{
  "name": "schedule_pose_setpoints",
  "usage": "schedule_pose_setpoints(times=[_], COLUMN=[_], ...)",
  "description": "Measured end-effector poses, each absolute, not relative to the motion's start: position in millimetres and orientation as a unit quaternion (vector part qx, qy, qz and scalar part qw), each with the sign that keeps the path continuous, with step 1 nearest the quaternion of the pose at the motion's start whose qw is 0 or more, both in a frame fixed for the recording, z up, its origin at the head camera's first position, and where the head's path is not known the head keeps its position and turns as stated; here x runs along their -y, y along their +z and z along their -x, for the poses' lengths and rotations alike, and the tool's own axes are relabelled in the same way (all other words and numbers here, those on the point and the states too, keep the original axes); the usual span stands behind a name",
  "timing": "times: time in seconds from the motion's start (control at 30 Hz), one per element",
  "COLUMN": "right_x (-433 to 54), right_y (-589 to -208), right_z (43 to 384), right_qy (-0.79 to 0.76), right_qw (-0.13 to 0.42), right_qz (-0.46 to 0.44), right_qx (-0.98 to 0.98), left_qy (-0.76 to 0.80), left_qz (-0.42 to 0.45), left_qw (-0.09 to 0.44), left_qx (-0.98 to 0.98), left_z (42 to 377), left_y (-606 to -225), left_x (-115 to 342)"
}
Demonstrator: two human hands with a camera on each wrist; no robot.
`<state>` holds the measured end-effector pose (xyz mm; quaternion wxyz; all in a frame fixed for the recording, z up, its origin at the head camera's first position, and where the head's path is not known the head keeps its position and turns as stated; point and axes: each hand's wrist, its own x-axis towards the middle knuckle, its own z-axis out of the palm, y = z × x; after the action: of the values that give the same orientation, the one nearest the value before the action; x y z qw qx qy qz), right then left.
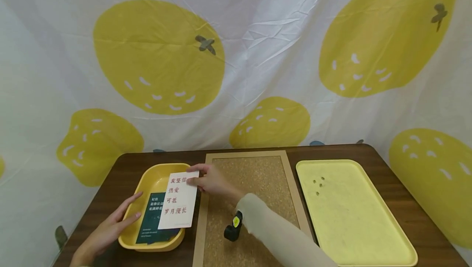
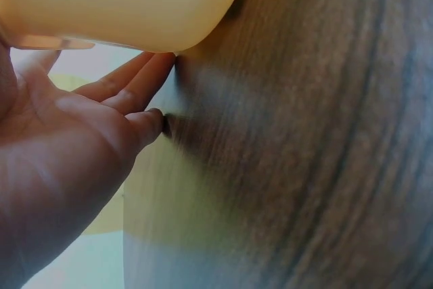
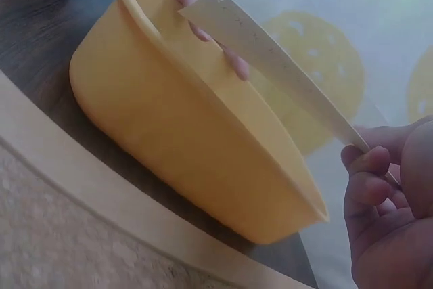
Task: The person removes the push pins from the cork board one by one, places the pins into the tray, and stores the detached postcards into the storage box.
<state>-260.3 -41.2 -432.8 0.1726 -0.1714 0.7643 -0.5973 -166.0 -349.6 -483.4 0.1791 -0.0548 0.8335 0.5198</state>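
My right hand [image 1: 215, 182] pinches the upper right corner of a white card [image 1: 178, 213] printed with red Chinese characters. In the head view, this card overlaps the right side of a yellow plastic basin [image 1: 128, 240]. Below it a dark green card [image 1: 149, 222] with white writing lies in the basin, partly covered. Seen from the right wrist, the white card [image 3: 270, 59] is tilted above the basin's rim. My left hand [image 1: 108, 230] rests at the basin's left rim, its fingers fairly straight. Its lower fingers [image 2: 139, 86] lie outside the basin, close to the tabletop.
Right of the basin lies a cork board [image 1: 254, 177] with a light frame, partly under my right forearm. Farther right is a pale yellow tray [image 1: 354, 218] with several small bits [image 1: 320, 185] on it. A fruit-print curtain [image 1: 236, 74] hangs behind the brown wooden table [image 1: 99, 201].
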Motion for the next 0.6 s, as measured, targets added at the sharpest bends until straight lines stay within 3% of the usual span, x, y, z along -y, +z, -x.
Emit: schedule_pose_setpoints(times=[0.6], right_x=[73.3], right_y=[-442.6], right_z=[255.6], right_qy=[-0.598], right_qw=[0.152], right_qz=[0.144], right_qx=[-0.774], left_qy=[0.520], left_qz=[0.050], left_qw=[0.180], left_qx=[-0.833], left_z=[166.1], left_y=[-483.2], left_x=[349.9])
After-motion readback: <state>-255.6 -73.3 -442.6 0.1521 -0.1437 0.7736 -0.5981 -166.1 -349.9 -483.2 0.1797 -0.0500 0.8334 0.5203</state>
